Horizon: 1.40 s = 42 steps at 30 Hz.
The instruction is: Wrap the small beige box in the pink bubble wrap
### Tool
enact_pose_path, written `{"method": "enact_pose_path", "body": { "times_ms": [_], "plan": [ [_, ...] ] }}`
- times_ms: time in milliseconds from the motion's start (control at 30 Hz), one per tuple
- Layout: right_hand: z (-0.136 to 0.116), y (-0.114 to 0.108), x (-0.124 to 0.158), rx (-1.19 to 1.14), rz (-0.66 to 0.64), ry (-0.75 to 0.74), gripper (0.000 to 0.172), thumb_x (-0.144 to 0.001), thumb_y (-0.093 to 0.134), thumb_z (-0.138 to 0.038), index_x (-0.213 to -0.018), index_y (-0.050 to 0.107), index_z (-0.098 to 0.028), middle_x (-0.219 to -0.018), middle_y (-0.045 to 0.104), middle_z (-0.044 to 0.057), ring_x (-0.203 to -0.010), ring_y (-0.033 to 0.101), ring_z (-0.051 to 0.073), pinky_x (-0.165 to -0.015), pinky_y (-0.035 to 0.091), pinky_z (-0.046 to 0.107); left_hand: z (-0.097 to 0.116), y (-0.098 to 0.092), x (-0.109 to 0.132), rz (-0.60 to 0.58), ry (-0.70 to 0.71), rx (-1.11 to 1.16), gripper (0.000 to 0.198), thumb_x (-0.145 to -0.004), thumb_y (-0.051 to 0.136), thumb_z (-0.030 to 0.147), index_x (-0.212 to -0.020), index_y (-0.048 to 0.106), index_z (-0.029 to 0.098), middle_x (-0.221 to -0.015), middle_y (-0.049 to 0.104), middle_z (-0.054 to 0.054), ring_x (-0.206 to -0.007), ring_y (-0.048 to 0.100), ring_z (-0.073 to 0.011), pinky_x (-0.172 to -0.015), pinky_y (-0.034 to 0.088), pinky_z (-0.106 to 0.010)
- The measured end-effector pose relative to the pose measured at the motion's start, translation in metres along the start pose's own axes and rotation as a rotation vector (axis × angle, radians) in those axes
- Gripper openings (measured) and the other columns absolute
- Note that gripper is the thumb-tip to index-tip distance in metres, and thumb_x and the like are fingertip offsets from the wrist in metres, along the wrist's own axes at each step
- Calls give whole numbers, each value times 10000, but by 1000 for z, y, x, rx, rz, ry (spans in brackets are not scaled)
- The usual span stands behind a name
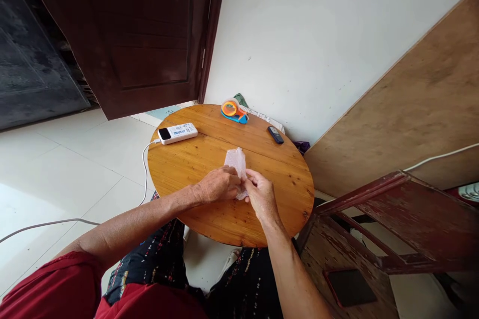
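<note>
A piece of clear bubble wrap point(235, 159) lies over the middle of the round wooden table point(202, 159), its lower part between my hands. My left hand point(221, 183) has its fingers closed on the wrap's left side. On the other side, my right hand point(261, 194) pinches its lower right edge with thumb and fingers. The two hands nearly meet at the wrap. Whether anything is inside the wrap cannot be made out.
An orange and blue tape dispenser point(234, 110) stands at the table's back edge. A white power bank point(177, 133) with a cable is at the left, a dark small device point(276, 135) at the right. A wooden chair point(359, 244) holds a phone point(351, 287).
</note>
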State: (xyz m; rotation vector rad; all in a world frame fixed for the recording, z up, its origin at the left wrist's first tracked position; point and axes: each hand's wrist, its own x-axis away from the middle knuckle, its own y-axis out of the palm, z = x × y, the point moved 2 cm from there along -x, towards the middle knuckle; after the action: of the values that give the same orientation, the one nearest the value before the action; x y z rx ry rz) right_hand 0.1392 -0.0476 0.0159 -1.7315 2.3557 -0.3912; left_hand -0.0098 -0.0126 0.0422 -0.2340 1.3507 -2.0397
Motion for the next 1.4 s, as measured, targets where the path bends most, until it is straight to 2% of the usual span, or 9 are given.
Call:
{"method": "enact_pose_path", "body": {
  "times_ms": [200, 333, 467, 600, 700, 800, 967, 1100, 1400],
  "plan": [
    [-10, -13, 14, 22, -128, -38, 584, -845, 549, -464, -1290, 594, -88, -884, 742, 101, -560, 588, 148, -439, 414, 251, -5, 11, 6, 125, -229, 150, 344, -791, 654, 279, -1109, 575, 177, -1023, 662, -91, -909, 650, -236, -779, 520, -322],
    [-15, -16, 23, 116, -252, -138, 514, -894, 458, -326, -1370, 526, -145, -1127, 727, 120, -723, 670, 171, -614, 536, 298, -4, 11, 11, 170, -205, 299, 406, -775, 650, 261, -1149, 519, 176, -1028, 657, -80, -927, 637, -226, -802, 505, -326],
    [-19, -13, 32, 390, -251, -327, 575, -882, 414, -191, -1456, 426, -181, -1220, 700, 113, -1024, 682, 231, -913, 536, 402, -4, 10, 12, 213, -259, 406, 379, -777, 661, 312, -1109, 538, 177, -949, 635, -40, -843, 618, -192, -771, 500, -316],
    [-26, -13, 37, 553, -263, -413, 716, -842, 406, -107, -1541, 281, -204, -1243, 693, 105, -1047, 677, 238, -921, 531, 398, -2, 16, 8, 258, -287, 343, 232, -748, 642, 204, -971, 578, 186, -1014, 602, -38, -853, 594, -168, -792, 504, -315],
    [-30, -16, 31, 538, -297, -410, 720, -825, 427, -96, -1528, 315, -206, -1205, 712, 100, -1019, 678, 240, -928, 516, 405, -1, 22, 7, 276, -295, 310, 158, -736, 622, 152, -888, 590, 181, -973, 595, -36, -865, 594, -170, -805, 511, -312],
    [-24, -24, 16, 349, -250, -312, 599, -847, 478, -172, -1445, 437, -197, -1115, 742, 91, -941, 686, 218, -879, 531, 382, -2, 27, 6, 295, -313, 291, 144, -730, 629, 159, -869, 599, 181, -956, 597, -39, -905, 604, -186, -837, 517, -326],
    [4, -37, -13, 14, -19, 33, 526, -774, 640, -355, -1242, 568, -126, -993, 723, 118, -698, 662, 187, -458, 465, 251, -5, 34, 8, 317, -292, 288, 165, -734, 629, 183, -895, 596, 190, -1041, 609, -57, -988, 609, -206, -892, 521, -334],
    [12, -28, -31, -75, -62, 207, 495, -715, 720, -311, -1153, 593, -115, -879, 684, 93, -654, 644, 177, -348, 373, 209, -5, 36, 11, 360, -250, 326, 171, -745, 624, 178, -911, 589, 200, -1072, 613, -63, -1016, 614, -208, -923, 521, -344],
    [5, -21, -64, -131, -171, 235, 265, -672, 750, -339, -817, 634, -149, -680, 570, -7, -461, 437, 59, -318, 215, 159, -2, 29, 11, 293, -258, 229, 169, -754, 657, 216, -920, 633, 190, -1261, 587, -109, -1115, 562, -275, -988, 483, -437]
  ]
}}
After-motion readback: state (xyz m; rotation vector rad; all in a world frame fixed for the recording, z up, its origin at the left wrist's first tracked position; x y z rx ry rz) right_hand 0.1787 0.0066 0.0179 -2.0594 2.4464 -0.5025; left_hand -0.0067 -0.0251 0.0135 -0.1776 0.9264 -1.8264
